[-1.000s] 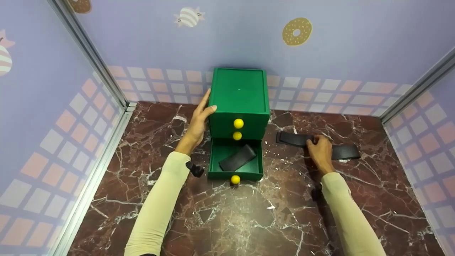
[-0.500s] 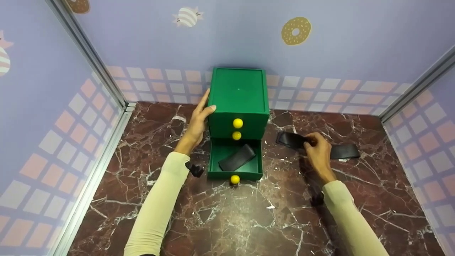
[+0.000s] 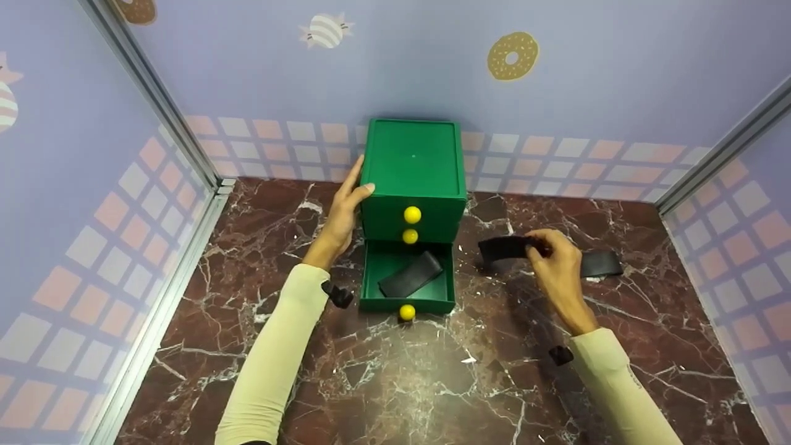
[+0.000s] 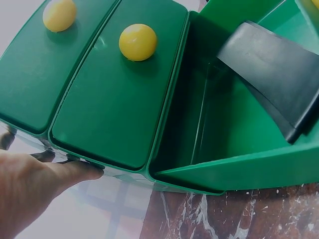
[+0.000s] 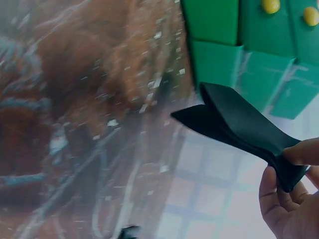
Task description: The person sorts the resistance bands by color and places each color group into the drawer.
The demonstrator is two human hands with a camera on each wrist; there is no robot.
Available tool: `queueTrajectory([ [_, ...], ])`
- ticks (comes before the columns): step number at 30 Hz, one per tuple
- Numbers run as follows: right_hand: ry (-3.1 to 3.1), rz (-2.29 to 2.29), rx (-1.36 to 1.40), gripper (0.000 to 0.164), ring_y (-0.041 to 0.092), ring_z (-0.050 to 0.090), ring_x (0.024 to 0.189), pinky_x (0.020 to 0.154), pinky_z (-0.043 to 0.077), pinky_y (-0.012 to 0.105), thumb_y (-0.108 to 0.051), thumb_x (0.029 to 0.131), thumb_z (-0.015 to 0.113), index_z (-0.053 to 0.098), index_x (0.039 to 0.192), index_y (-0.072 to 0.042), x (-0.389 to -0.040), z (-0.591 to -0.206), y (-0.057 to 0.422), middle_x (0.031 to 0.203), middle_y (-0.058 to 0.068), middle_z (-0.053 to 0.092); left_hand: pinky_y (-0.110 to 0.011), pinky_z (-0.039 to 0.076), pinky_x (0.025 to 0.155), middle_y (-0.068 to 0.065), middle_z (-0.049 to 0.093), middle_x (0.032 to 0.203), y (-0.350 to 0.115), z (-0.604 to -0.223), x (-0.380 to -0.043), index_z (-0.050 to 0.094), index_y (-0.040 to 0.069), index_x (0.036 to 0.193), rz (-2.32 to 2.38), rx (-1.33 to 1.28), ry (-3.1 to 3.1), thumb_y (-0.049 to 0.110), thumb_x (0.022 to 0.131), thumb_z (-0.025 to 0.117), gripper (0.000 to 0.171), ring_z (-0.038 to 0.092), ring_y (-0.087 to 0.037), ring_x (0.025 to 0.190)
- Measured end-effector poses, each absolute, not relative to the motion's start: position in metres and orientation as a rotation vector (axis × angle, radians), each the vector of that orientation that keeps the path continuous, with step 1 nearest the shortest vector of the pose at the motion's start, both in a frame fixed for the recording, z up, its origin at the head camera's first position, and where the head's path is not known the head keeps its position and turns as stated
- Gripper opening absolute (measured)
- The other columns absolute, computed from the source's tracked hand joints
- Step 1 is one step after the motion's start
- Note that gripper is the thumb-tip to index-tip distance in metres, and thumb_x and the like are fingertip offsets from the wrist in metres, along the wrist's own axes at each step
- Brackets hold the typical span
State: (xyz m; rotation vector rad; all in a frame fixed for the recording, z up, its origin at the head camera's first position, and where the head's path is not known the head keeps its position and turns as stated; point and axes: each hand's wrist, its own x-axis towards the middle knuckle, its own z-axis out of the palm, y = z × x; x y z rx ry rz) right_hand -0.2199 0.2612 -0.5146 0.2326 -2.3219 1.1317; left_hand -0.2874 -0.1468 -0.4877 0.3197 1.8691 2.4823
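A green drawer unit (image 3: pixel 414 157) with yellow ball knobs stands against the back wall. Its bottom drawer (image 3: pixel 378 305) is pulled out, and a folded black leather-like strip (image 3: pixel 411 278) lies slantwise inside. My left hand (image 3: pixel 340 216) rests on the unit's left side, fingers extended along it and thumb at the top front edge. To the right of the unit, my right hand (image 3: pixel 559 269) pinches another folded black strip (image 5: pixel 239 122) by one end between thumb and fingers. That strip is raised off the tabletop, its far end pointing left and its layers parted.
One more black strip (image 3: pixel 602 264) lies on the brown marbled tabletop (image 3: pixel 395 389), behind the right hand. A patterned wall (image 3: pixel 247 68) rises at the back, with side panels at left and right. Small white flecks dot the tabletop.
My right hand has lifted the black strip off the tabletop, and its wrist has turned and moved slightly right. The left hand and the drawer unit stay as they were.
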Motion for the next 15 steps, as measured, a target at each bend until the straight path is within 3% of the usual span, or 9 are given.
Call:
queueTrajectory([
  [7, -2.273, 1.115, 0.322, 0.025, 0.016, 0.067, 0.086, 0.077, 0.047, 0.011, 0.017, 0.086, 0.076, 0.081, 0.106, 0.004, -0.202, -0.498, 0.246, 0.103, 0.017, 0.079, -0.056, 0.045, 0.119, -0.004, 0.017, 0.184, -0.148, -0.488, -0.288, 0.024, 0.03, 0.178, 2.477, 0.312, 1.862, 0.027, 0.109, 0.059, 0.077, 0.045, -0.035, 0.154],
  [15, -2.238, 1.172, 0.48, 0.031, 0.025, 0.07, 0.082, 0.079, 0.051, 0.013, 0.02, 0.083, 0.076, 0.081, 0.107, 0.002, -0.18, -0.49, 0.218, 0.101, 0.013, 0.079, -0.052, 0.043, 0.121, -0.004, 0.017, 0.184, -0.147, -0.487, -0.287, 0.021, 0.027, 0.179, 2.478, 0.329, 1.869, 0.027, 0.109, 0.058, 0.079, 0.042, -0.032, 0.156],
])
